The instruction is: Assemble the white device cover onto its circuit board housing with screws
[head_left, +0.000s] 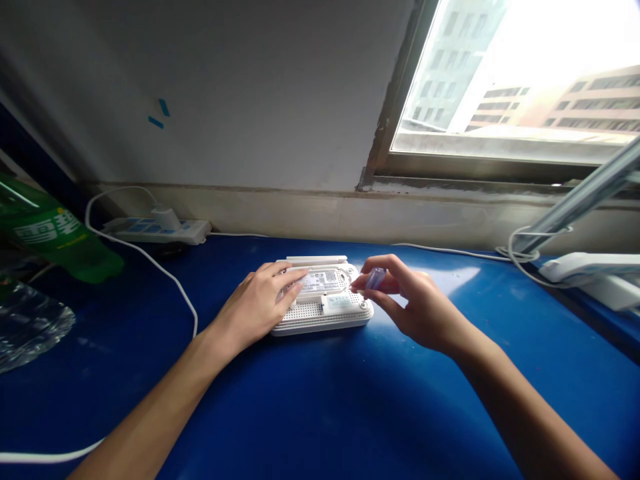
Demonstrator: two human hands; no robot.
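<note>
A white router [310,311], a perforated box with printed labels on its upturned face, lies on the blue table. My left hand [260,297] rests on the router's left end, fingers stretched out and lying flat over it. At the router's right end, my right hand [410,300] pinches a small screwdriver [376,277] with a translucent purple handle between thumb and fingers. The fingers cover much of the screwdriver, and its tip cannot be made out. A white bar, like a folded antenna [317,259], runs along the router's far edge.
Toward the left stand a green soda bottle [60,230] and a clear plastic bottle [30,327]. A power strip [187,231] with a plugged-in white cable [167,273] lies by the wall. On the right are a lamp arm [575,200] and its white base [595,270], beneath a window [500,147].
</note>
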